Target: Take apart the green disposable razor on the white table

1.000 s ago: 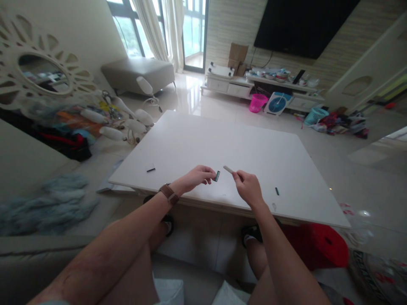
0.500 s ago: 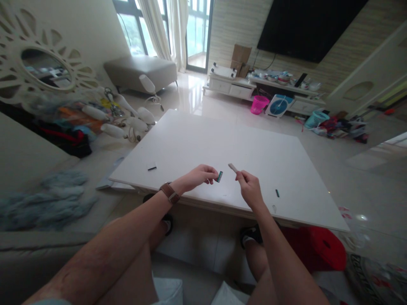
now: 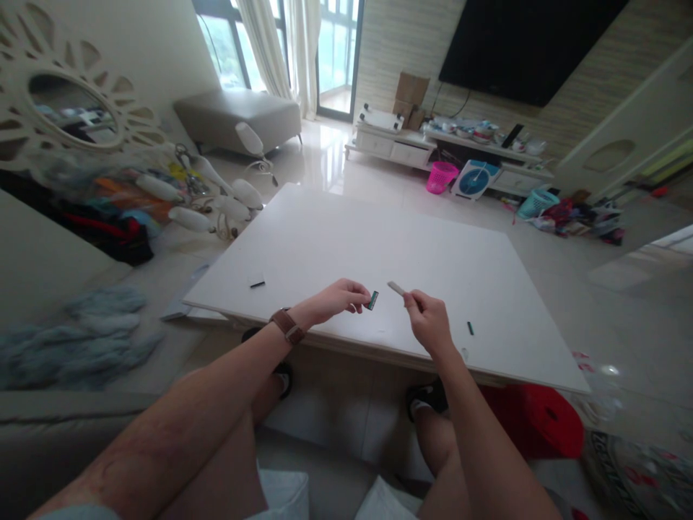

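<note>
My left hand pinches a small green circuit board with a pale edge above the white table. Across a short gap, my right hand grips a flat, narrow greyish strip with a slanted tip, which points toward the board without touching it. What the strip is I cannot make out. To the right of that hand lies a small dark green strip. A short black strip rests on the table's left side, beside a pale clear piece.
A floor-standing lamp with white shades is by the table's far left corner. A red roll sits below the front right edge. Beyond the table are a pink basket and a blue fan.
The view has shifted slightly. The greyish strip in my right hand now lies at a flatter angle, and the circuit board in my left hand has tilted a little.
</note>
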`<state>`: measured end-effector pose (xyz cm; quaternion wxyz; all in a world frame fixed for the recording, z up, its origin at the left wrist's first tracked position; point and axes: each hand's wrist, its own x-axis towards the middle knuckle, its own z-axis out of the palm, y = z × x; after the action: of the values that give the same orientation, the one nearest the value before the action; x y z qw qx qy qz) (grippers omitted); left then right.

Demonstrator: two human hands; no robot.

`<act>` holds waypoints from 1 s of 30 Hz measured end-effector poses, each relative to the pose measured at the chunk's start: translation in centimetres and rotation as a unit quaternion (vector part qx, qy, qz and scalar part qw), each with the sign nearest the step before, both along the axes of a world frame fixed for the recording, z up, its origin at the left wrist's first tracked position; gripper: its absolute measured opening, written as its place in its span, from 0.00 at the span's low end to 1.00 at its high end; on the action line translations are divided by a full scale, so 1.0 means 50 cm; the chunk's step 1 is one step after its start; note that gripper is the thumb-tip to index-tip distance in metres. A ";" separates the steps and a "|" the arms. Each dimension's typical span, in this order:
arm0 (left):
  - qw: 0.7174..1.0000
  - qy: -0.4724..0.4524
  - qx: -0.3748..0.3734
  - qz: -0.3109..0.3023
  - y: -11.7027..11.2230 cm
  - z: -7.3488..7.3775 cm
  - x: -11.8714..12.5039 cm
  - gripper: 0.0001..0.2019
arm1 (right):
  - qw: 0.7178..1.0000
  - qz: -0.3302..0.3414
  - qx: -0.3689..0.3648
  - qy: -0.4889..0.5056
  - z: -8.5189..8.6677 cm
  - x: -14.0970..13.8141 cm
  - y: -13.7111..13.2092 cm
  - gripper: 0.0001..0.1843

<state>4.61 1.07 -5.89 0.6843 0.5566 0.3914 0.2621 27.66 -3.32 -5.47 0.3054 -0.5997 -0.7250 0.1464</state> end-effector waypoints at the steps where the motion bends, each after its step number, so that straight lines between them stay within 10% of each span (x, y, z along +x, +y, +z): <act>1: 1.000 -0.001 -0.003 0.001 0.000 -0.001 0.000 0.10 | 0.999 0.031 -0.008 -0.022 0.000 -0.001 -0.001 0.22; 21: 0.999 0.016 -0.008 0.027 0.004 -0.008 0.001 0.11 | 0.994 -0.037 -0.018 -0.106 -0.002 -0.013 -0.003 0.21; 30: 0.999 0.010 -0.004 0.045 0.011 -0.019 -0.003 0.08 | 0.987 0.118 -0.079 -0.072 0.000 -0.016 -0.010 0.23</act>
<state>4.47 1.61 -6.86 0.6700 0.5384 0.4237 0.2858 26.84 -3.83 -5.47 0.1845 -0.5414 -0.7969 0.1945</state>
